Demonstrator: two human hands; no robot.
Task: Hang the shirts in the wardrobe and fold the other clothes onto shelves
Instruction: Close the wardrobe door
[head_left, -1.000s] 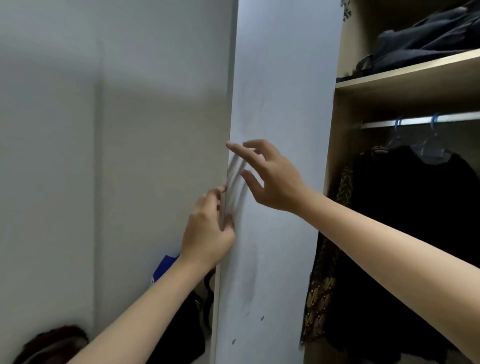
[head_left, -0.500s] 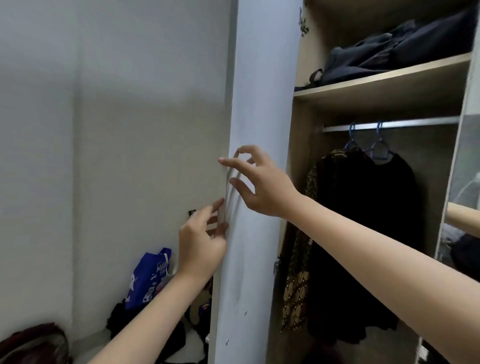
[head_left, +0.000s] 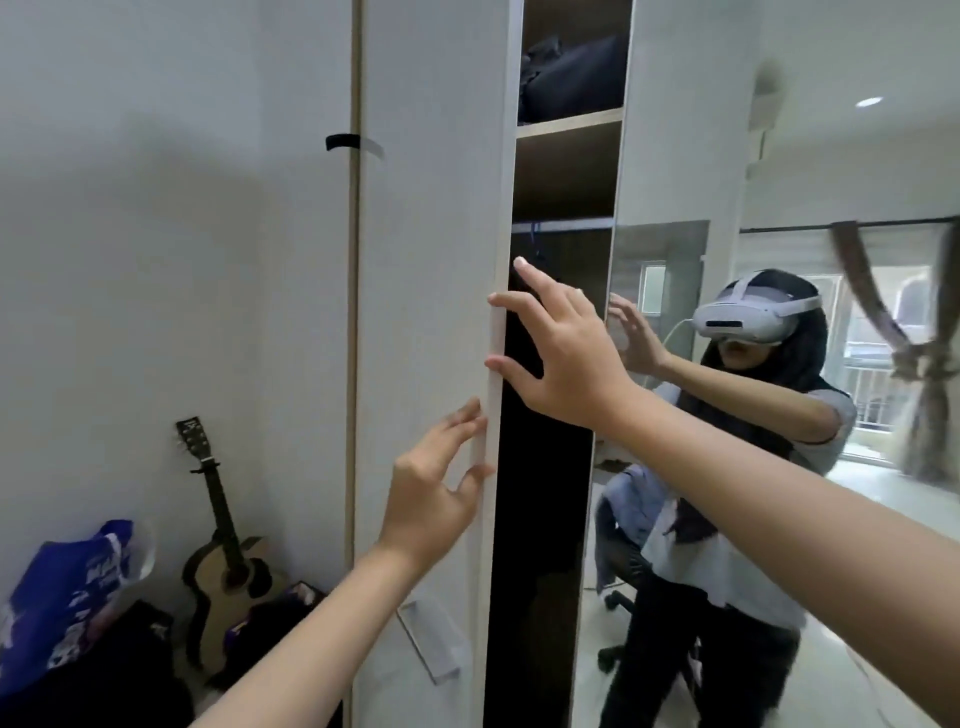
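Observation:
The white wardrobe door (head_left: 431, 312) stands almost shut, leaving a narrow dark gap. My left hand (head_left: 434, 493) is open, its fingertips touching the door's free edge. My right hand (head_left: 561, 353) is open above it, fingers spread against the same edge. Through the gap I see a wooden shelf (head_left: 569, 127) with dark folded clothes (head_left: 571, 78), a hanging rail (head_left: 563, 224) with a blue hanger hook, and black garments (head_left: 540, 493) hanging below. Neither hand holds anything.
A mirrored door (head_left: 779, 260) on the right reflects a person with a headset, a chair draped with blue cloth and a curtained window. A guitar (head_left: 228, 556), a blue bag (head_left: 67, 587) and dark bags lie by the left wall.
The wardrobe door has swung from wide open to nearly shut, hiding most of the interior. Both hands followed its edge, and the mirrored door came into view.

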